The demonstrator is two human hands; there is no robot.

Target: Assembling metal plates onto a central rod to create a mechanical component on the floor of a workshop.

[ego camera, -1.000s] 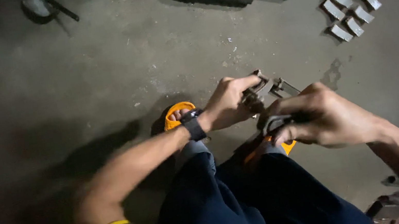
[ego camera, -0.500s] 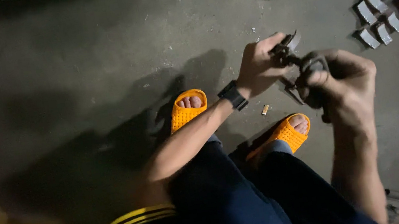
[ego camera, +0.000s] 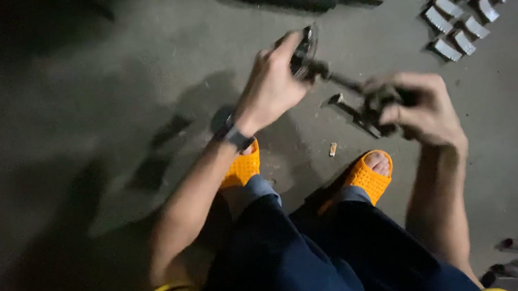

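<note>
Holding a dark metal tool (ego camera: pixel 350 95) in both hands, above the concrete floor (ego camera: pixel 62 92).

I read the left hand (ego camera: pixel 271 86) closed round the tool's round end, the right hand (ego camera: pixel 420 113) clenched on the other end; the picture is blurred. The tool hangs over my feet in orange sandals (ego camera: pixel 368 177). Judgement: a slipped grip could drop it on bare toes, or pinch a finger at its joint.

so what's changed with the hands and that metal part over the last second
Both hands have spread apart along the dark metal part: the left hand now grips one end, higher up, and the right hand grips the other end, lower. Earlier they were clasped close together. Both kept their hold. The orange sandals, the grey curved pieces and the concrete floor look unchanged.
</note>
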